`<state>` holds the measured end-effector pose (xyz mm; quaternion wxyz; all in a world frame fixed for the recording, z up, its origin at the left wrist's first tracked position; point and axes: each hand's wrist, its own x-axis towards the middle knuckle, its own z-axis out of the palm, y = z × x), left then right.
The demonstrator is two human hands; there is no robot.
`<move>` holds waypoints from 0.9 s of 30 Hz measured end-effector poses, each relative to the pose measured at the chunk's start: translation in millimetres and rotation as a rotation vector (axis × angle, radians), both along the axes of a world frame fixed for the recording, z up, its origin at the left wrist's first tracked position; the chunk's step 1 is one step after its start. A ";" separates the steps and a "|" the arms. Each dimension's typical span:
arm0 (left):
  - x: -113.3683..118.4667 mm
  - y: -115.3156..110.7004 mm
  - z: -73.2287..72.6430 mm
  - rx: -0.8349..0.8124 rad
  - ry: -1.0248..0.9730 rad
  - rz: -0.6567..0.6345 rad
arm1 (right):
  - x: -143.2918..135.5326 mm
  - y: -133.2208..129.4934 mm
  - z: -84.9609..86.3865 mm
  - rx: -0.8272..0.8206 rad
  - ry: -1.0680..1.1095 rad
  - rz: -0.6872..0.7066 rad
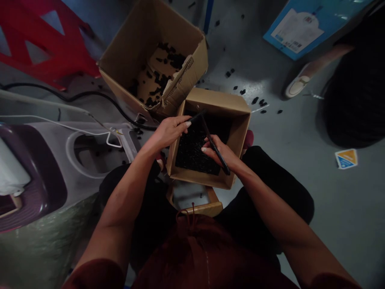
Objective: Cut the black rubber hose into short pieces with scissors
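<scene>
Over a cardboard box that holds many small black pieces, both my hands are at work. My left hand is closed on a short black strip, at the box's left side. In my right hand is a long dark rod-like tool, its lower end sticking out past the palm. The tool's upper end is beside the strip's tip; whether they touch is hard to tell.
Behind stands a larger open carton with black bits inside. Loose bits lie on the floor. At left are a grey plastic stool and a red one. Another person's foot and a blue package are at right.
</scene>
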<state>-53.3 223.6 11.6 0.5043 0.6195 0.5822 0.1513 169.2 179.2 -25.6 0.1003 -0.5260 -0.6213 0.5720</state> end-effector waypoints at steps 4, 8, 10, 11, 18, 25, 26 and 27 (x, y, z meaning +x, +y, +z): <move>1.8 0.5 2.6 -0.003 0.024 0.007 | 0.2 0.0 -0.4 -0.022 -0.007 0.034; 3.4 -0.1 3.7 -0.012 0.038 -0.008 | -0.7 0.2 -0.3 -0.033 0.007 0.003; 3.5 -0.7 3.4 -0.013 0.032 -0.011 | -0.8 0.5 -0.3 -0.031 0.010 -0.007; 3.4 -0.9 3.1 -0.015 0.023 -0.014 | -0.7 0.6 -0.3 -0.029 0.009 -0.009; 0.8 -1.0 1.8 -0.010 -0.031 -0.103 | -0.6 0.3 1.2 0.002 -0.029 0.037; -0.6 -0.5 2.7 -0.005 0.021 -0.154 | -3.5 -4.6 6.9 -0.022 -0.104 0.027; -0.4 -0.7 2.7 -0.006 0.030 -0.151 | -3.8 -5.5 7.3 -0.019 -0.103 0.021; -0.2 -0.9 2.5 -0.007 0.037 -0.149 | -4.0 -6.2 7.6 -0.013 -0.101 0.018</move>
